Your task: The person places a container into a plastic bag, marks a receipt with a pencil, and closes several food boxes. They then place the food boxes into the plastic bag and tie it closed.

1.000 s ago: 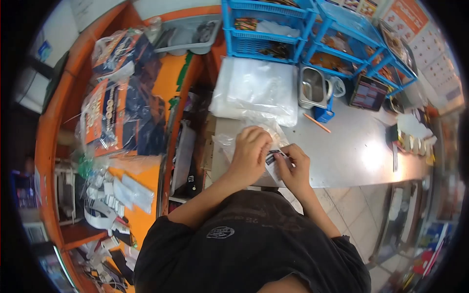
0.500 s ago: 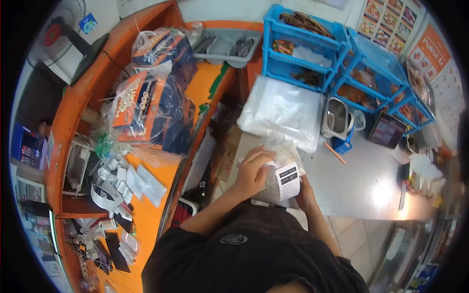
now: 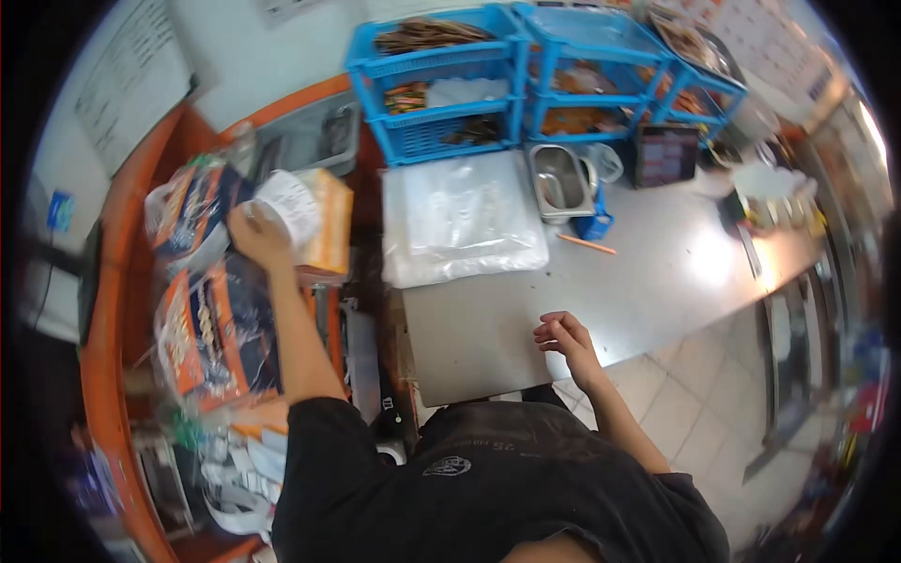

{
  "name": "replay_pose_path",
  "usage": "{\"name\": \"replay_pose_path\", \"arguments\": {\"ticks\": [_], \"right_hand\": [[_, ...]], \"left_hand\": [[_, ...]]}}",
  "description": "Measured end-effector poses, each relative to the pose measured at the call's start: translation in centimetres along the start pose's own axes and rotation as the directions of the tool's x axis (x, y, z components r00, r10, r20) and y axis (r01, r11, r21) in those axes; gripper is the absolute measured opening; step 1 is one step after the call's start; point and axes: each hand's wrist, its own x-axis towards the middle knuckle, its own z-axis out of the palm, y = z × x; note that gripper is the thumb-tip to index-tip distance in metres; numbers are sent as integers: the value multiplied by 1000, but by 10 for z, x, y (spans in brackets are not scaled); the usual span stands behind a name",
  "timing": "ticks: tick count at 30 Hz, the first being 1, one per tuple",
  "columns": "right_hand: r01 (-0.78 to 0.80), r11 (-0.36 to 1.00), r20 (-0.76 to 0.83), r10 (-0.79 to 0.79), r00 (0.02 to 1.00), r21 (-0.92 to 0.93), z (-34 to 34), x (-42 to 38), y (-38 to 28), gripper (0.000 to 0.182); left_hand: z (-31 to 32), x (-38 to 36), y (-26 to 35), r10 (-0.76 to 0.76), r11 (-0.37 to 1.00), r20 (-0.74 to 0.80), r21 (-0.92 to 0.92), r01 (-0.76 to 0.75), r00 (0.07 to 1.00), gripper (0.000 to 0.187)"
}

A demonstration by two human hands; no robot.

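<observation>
My left hand reaches to the orange counter on the left, beside the wrapped packs. Its fingers, blurred by motion, curl at the edge of a clear plastic bag bearing a white printed label; the bag's contents are hard to make out. Two stacks of navy-and-orange packs in clear plastic, a near pack and a far pack, lie close to this hand. Above the front edge of the metal table, my right hand holds nothing, its fingers loosely bent and apart.
A pile of clear plastic bags lies on the table. Behind it stand blue basket racks. To the right are a metal container, an orange pencil-like stick and a tablet. A grey tray stands at the back left.
The labelled bag, in front of me between both hands before, has gone left to the counter with my left hand. My right hand has let go of it. The view has turned right.
</observation>
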Motion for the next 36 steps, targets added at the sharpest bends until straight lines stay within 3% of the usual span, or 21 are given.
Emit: {"name": "replay_pose_path", "arguments": {"ticks": [1, 3, 6, 8, 9, 10, 12, 13, 14, 15, 16, 18, 20, 22, 23, 24, 27, 28, 29, 34, 36], "right_hand": [[-19, 999, -36, 21, 999, 32, -5, -4, 5, 33], [-29, 1000, -101, 28, 994, -3, -14, -14, 16, 31], [-31, 999, -262, 18, 965, -43, -25, -27, 24, 27], [11, 947, -347, -129, 929, -322, -42, -34, 36, 23], [-110, 964, -404, 2, 915, -243, -47, -41, 24, 20], [-218, 964, -434, 135, 891, -149, -51, -43, 12, 18], [-267, 951, -509, 153, 847, -158, -71, -30, 30, 32], [-228, 967, -437, 256, 863, 116, -84, -19, 43, 45], [-193, 905, -329, 327, 886, 380, -92, -9, 49, 58], [-168, 788, -215, 355, 910, 592, -93, 0, 34, 66], [-156, 625, -93, 347, 933, 765, -92, 3, 6, 75], [90, 585, -277, 238, 931, 806, -125, 0, -52, 76], [391, 454, -359, -160, 920, 800, -234, -7, -69, 81], [695, 686, -773, -314, 552, 217, -356, 15, -67, 53], [460, 814, -793, -522, 315, -353, -420, 27, -65, 42], [179, 759, -696, -647, 311, -626, -482, 38, -53, 38], [-233, 509, -553, -683, 476, -829, -566, 70, -28, 40], [-449, 283, -515, -645, 565, -848, -566, 74, -13, 41], [-376, 257, -451, -615, 647, -890, -543, 75, -13, 40], [168, 303, 76, -292, 953, -938, -440, 48, -22, 25], [-168, 430, -47, 279, 959, -887, -444, 66, -83, 18]], "left_hand": [[13, 10, -21, 151, 987, -52, 57, -148, 987, 18], [8, 25, -28, 252, 914, 223, 264, -307, 942, 21], [14, 37, -11, 342, 908, -57, 276, -314, 938, 26], [8, 26, 48, 341, 937, -157, 143, -320, 927, 37], [10, 10, 70, 255, 965, -167, -23, -262, 952, 38], [1, -15, 132, -103, 868, -1, -489, 89, 995, 43], [8, -81, 175, -70, 858, 315, -466, 218, 947, 17], [19, -124, 208, 202, 701, 239, -713, 31, 950, 22], [-3, -164, 259, 414, 656, 460, -749, 93, 785, 32], [-7, -201, 323, 626, 327, 398, -915, 238, 670, 44], [5, -289, 341, 699, 435, 465, -879, 193, 544, 55], [8, -322, 413, 775, 405, 462, -887, 223, 431, 58], [32, -343, 457, 840, 382, 448, -889, 252, 307, 70], [57, -365, 492, 589, 560, 808, -397, 728, -13, 59], [72, -381, 504, 452, 694, 883, -261, 671, -124, 40], [89, -391, 522, 420, 698, 901, -246, 673, -106, 40], [128, -411, 567, 539, 806, 842, -504, 311, -31, 29], [134, -420, 582, 581, 746, 800, -598, 292, 153, 30], [143, -427, 600, 604, 686, 721, -687, 238, 340, 31], [150, -456, 624, 528, 727, 808, -589, 353, 260, 39], [148, -475, 609, 506, 816, 829, -550, 180, 240, 35]]}}
